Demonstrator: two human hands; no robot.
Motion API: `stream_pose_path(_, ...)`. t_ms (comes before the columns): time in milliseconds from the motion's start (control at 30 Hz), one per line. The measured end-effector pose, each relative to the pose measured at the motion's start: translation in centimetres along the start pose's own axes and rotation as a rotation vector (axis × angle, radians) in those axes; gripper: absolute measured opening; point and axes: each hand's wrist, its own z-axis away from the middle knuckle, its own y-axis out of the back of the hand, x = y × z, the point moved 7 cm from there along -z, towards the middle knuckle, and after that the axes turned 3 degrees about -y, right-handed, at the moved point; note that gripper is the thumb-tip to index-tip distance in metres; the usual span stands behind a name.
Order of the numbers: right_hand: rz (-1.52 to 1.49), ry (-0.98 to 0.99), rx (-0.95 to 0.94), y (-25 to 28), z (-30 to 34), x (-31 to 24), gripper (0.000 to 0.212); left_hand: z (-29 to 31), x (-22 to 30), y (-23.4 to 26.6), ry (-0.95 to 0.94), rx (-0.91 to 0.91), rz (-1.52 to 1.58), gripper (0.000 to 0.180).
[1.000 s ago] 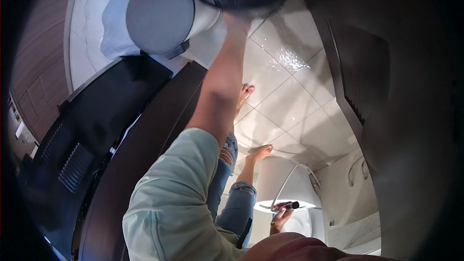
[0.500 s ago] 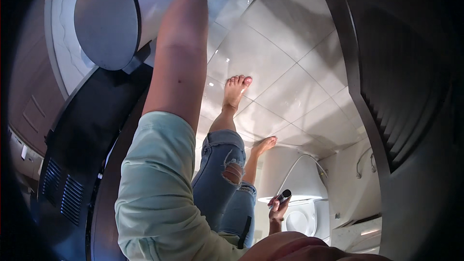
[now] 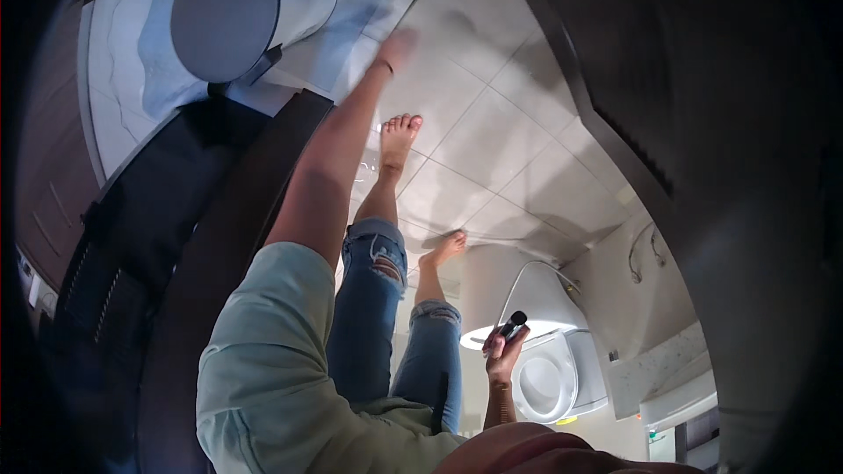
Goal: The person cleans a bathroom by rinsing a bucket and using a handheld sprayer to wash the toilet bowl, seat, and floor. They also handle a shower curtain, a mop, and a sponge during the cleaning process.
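My right hand [image 3: 500, 358] is closed around a small black cylinder [image 3: 512, 325] with a rounded end, held upright in front of a white toilet [image 3: 544, 382]. What kind of thing the cylinder is does not show clearly. My left arm, in a pale green sleeve [image 3: 272, 325], reaches far forward over the tiled floor. At its end my left hand [image 3: 400, 46] is smeared by motion, so its fingers do not show. It is nearest to the pale floor tiles, beyond my bare foot [image 3: 400, 142].
A white cylindrical bin with a round grey lid [image 3: 225, 16] stands far left. A dark panel with slots [image 3: 140, 237] runs along my left, and a large dark panel [image 3: 606, 61] curves along the right. A thin white hose [image 3: 514, 285] hangs by the toilet.
My left hand has come back into view from beyond the far edge. My right hand keeps hold of the black cylinder. The whole view has shifted, showing more of the bin and toilet.
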Motion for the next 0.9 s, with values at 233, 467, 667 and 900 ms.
stream_pose_path(233, 0.001, 0.110, 0.248, 7.3, 5.0, 3.1, 0.040, 29.2, 30.5, -6.7, -0.845, -0.602, -0.099, 0.021)
stream_pose_path(467, -0.329, 0.335, 0.486, 16.7, 13.2, 4.6, 0.039, 54.7, 67.0, 10.1, -1.861, 0.356, -0.292, 0.010)
stream_pose_path(667, -0.631, 0.534, 0.312, 22.4, 19.9, 13.7, 0.051, 60.4, 81.7, 10.4, -1.555, 0.524, -1.792, 0.032)
stream_pose_path(900, -1.143, 0.604, 0.150, 26.9, 22.1, 21.3, 0.054, 49.9, 84.9, 6.7, -1.205, 0.882, -1.866, 0.034)
